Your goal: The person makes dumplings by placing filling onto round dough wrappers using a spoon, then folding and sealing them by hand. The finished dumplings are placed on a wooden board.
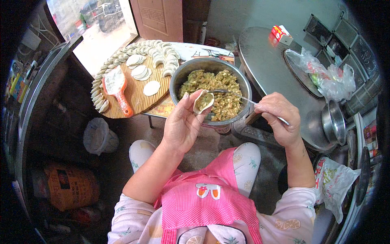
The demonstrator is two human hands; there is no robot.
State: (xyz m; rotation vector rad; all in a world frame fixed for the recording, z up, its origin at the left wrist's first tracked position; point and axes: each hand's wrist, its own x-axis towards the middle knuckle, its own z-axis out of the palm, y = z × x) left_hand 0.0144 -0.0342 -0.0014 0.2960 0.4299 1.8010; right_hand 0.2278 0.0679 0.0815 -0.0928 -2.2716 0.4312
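My left hand (182, 128) cups a round dumpling wrapper (203, 102) with greenish filling in its middle. A metal spoon (248, 99) is gripped by its handle in my right hand (278, 117); its bowl end reaches to the wrapper's upper edge. Below both hands stands a steel basin (173, 88) holding chopped filling (227, 102). To the left, a ribbed round board (137, 103) carries stacks of flat wrappers (140, 72), a single wrapper (151, 88) and a curved row of folded dumplings (114, 59). An orange-handled scoop (123, 105) with white flour lies on the board.
A round dark table (259, 55) on the right bears a red-and-white box (282, 35), plastic bags (332, 73) and a steel bowl (333, 122). A lined waste bin (99, 137) stands on the floor at left, near an orange sack (71, 186). A brown door (158, 19) is behind.
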